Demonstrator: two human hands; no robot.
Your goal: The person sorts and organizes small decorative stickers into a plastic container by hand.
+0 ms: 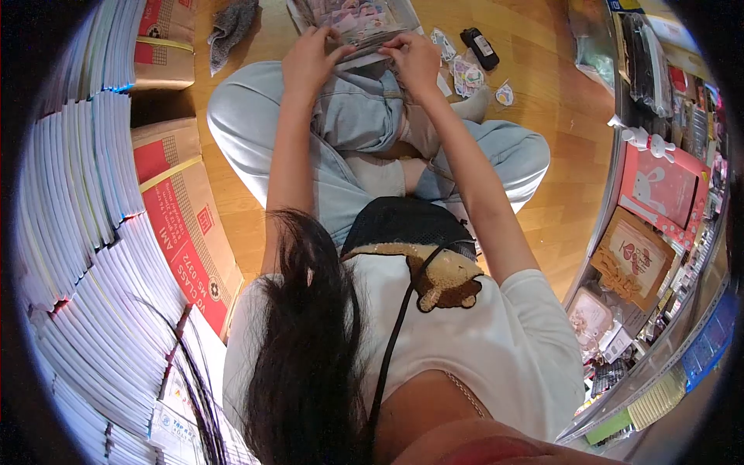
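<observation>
A clear plastic bag (360,56) with small pink and multicoloured printed pieces, which look like stickers, lies at the top centre, in or over a white-edged tray (412,14). My left hand (308,60) is closed on the bag's near left edge, thumb pointing inward. At the near right edge, my right hand (416,60) pinches the same plastic between thumb and fingers. How far the bag is open I cannot make out. Loose sticker pieces (467,77) and a small black roller-like item (480,48) lie on the floor beside my right hand.
Tall stacks of paper or booklets (85,170) and red-brown cartons (182,225) line the left. A crowded shelf with a pink rabbit frame (659,186) runs along the right. A grey cloth (230,32) lies on the wooden floor (558,101). My crossed legs (244,116) fill the middle.
</observation>
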